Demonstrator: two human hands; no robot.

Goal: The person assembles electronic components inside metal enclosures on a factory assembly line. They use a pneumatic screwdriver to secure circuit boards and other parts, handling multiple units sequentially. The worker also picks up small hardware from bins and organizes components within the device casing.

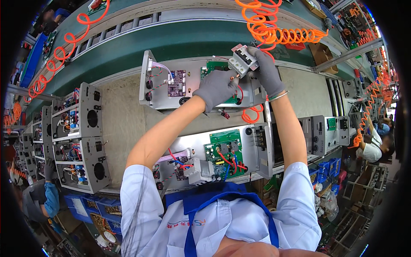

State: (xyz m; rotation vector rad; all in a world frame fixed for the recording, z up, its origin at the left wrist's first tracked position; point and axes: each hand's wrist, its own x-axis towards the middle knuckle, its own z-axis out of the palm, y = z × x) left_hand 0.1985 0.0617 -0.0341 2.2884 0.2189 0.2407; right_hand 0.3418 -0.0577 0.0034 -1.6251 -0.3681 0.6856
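In my gloved right hand (267, 73) is a grey block with round openings and a metal bracket (242, 61), raised over the right part of an open metal chassis (160, 102). My gloved left hand (216, 89) is closed just below the block, its fingertips pinched by a reddish wire end; what they grip is too small to make out. Inside that chassis are a purple circuit board (177, 84) and a green circuit board (218, 66), partly hidden by my left hand. A red wire (241, 93) curves down beside my left fingers.
Close to me lies a second open chassis (195, 145) with a green board (224, 152) and a grey block (199, 171). Stacked chassis units (92, 122) stand at left. Orange coiled hoses (295, 35) hang above. Other people work at both sides.
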